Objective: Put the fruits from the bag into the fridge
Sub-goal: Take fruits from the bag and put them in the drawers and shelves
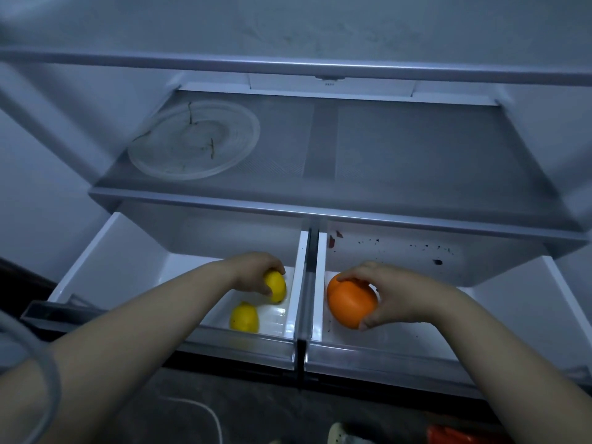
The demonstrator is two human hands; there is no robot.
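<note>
Left drawer (pixel 105 251) is pulled out w/ lots of bare white floor on its left half; fruit sits only at the right end, near the divider wall. Left hand (pixel 253 272) reaches in from above, fingers curled over the top of a yellow fruit (pixel 277 286), closed grip on it; can't tell if the fruit touches the drawer floor. A second yellow fruit (pixel 244 318) lies loose just in front, close to the drawer's front lip (pixel 243 342), apart from the hand.

Center divider (pixel 309 283) splits the two drawers; narrow gap btwn them.

Right drawer (pixel 512 315) is also out. Right hand (pixel 397 296) wraps an orange fruit (pixel 350 302), thumb below, fingers across the top, held at the drawer's left end just beside the divider wall; open floor to the right. Dark specks and a reddish smear mark the drawer's back wall.

Above, a glass shelf (pixel 384 174) overhangs the drawer backs, limiting headroom. A clear round plate (pixel 195 141) rests on its left part, right part bare. Fridge interior is dim, bluish. Dark floor below.
</note>
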